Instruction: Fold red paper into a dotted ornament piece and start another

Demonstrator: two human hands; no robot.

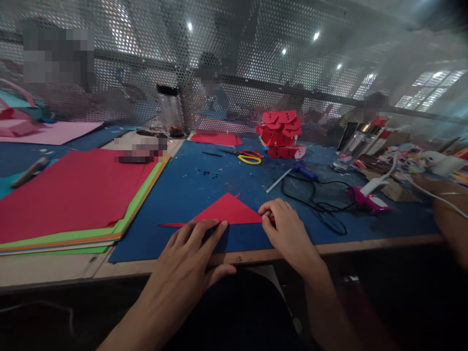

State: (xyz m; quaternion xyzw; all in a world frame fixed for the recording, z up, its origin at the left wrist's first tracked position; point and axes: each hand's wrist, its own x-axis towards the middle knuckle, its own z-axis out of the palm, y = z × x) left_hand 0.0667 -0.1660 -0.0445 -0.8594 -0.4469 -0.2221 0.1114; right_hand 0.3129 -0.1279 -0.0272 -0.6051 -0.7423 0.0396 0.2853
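A triangle of folded red paper lies on the blue table mat, its peak pointing away from me. My left hand rests along its lower edge with fingers stretched out and fingertips touching the paper; the thumb stands apart, nearer me. A thin red paper strip sticks out left of those fingers. At the triangle's right corner, my right hand is closed, with thumb and curled fingers pinching the red paper. The fingers partly hide that corner.
Stacked coloured sheets lie at left. Behind are scissors, a layered red paper piece and a blue glue gun. A black cord loops at right, near a pink power strip. A glass bottle stands behind.
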